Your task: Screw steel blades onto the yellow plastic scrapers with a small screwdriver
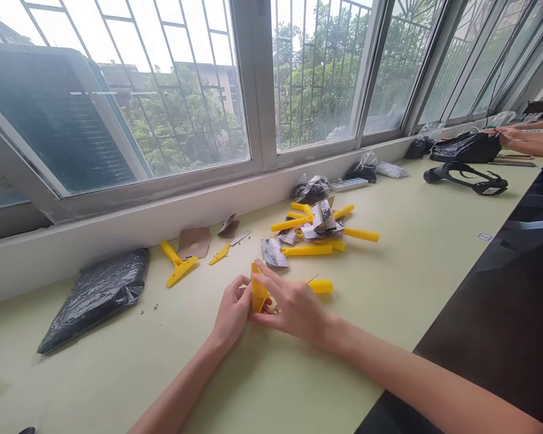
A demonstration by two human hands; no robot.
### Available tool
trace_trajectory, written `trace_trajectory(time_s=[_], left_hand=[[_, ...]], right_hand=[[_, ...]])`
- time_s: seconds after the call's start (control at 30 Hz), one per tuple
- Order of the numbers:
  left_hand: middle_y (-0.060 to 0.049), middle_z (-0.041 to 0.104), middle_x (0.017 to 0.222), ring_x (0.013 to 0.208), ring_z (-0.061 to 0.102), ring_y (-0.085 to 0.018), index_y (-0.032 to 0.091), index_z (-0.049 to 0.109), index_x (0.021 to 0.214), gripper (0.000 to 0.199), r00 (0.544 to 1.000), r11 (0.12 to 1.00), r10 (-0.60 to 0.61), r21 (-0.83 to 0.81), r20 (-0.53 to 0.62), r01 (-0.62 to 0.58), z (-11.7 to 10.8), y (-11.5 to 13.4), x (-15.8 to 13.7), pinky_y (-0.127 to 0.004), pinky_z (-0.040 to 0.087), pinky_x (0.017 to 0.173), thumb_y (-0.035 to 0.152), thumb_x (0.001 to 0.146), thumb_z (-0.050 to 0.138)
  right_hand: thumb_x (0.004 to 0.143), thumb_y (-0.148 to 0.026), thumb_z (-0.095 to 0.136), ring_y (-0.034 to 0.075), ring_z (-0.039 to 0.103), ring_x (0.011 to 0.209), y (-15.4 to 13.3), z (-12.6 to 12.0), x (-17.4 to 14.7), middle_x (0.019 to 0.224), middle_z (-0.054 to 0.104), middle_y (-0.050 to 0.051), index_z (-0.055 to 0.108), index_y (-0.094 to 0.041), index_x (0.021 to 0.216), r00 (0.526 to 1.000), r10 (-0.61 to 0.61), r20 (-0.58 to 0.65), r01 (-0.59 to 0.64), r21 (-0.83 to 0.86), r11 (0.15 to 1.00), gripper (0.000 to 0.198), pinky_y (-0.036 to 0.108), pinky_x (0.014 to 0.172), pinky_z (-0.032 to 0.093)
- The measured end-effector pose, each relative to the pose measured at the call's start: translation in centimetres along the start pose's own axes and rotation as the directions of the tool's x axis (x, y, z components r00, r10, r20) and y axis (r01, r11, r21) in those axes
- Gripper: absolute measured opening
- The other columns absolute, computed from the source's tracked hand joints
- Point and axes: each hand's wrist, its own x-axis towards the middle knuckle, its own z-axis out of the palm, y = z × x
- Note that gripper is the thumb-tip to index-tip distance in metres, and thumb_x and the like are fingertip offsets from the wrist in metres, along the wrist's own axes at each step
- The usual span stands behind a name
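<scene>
One shiny black bag (99, 295) lies on the left of the pale green table (389, 283). Next come two tiny metal bits (155, 307), then a yellow T-shaped tool (178, 268) by a brown card (201, 238). The left hand (231, 308) and right hand (296, 302) both grip a yellow piece (256, 294) between them, over the table. A yellow handle (322, 286) shows past the right hand; I can't tell if they join. Behind it, more yellow handles (362, 234) lie heaped with paper cards (274, 253).
</scene>
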Motion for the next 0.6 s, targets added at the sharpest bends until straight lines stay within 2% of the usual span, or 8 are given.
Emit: trace_trajectory(time_s=[0.1,0.3,0.47,0.6], left_hand=[[-0.004,0.073,0.076,0.064,0.071,-0.021,0.02,0.053,0.088,0.025,1.0,1.0,0.016,0.001,0.015,-0.016,-0.01,0.0,0.05,-0.03,0.055,0.059,0.044,0.091,0.059],[-0.002,0.07,0.073,0.064,0.069,-0.02,0.02,0.055,0.087,0.025,1.0,1.0,-0.011,-0.003,-0.013,0.011,-0.01,-0.04,0.04,-0.028,0.052,0.058,0.044,0.09,0.06],[0.0,0.068,0.07,0.057,0.063,-0.016,0.02,0.055,0.083,0.024,0.999,0.999,-0.04,-0.033,-0.031,0.039,-0.2,-0.11,0.09,-0.025,0.049,0.057,0.043,0.09,0.061],[0.001,0.066,0.071,0.062,0.064,-0.017,0.021,0.055,0.082,0.025,0.999,0.995,-0.048,-0.086,-0.017,0.046,-0.3,-0.27,0.21,-0.026,0.049,0.059,0.044,0.09,0.059]], right_hand=[[0.092,-0.063,0.058,0.019,0.074,0.075,0.24,-0.14,0.18,0.159,0.036,0.017,0.046,-0.023,0.149,0.999,-0.032,0.01,0.032,-0.046,0.998,0.071,0.03,0.059,0.055],[0.084,-0.07,0.064,0.018,0.074,0.078,0.81,0.25,0.33,0.156,0.045,0.016,0.05,-0.023,0.145,0.999,-0.038,0.032,0.039,-0.011,0.999,0.078,0.03,0.068,0.057],[0.08,-0.073,0.066,0.018,0.073,0.077,0.67,0.25,0.49,0.15,0.052,0.011,0.056,-0.027,0.139,1.0,0.021,0.012,-0.021,0.011,1.0,0.075,0.031,0.066,0.057],[0.081,-0.068,0.07,0.014,0.073,0.075,0.46,-0.01,0.57,0.152,0.051,0.006,0.06,-0.037,0.136,0.999,0.038,0.011,-0.038,0.039,0.999,0.064,0.029,0.068,0.056]])
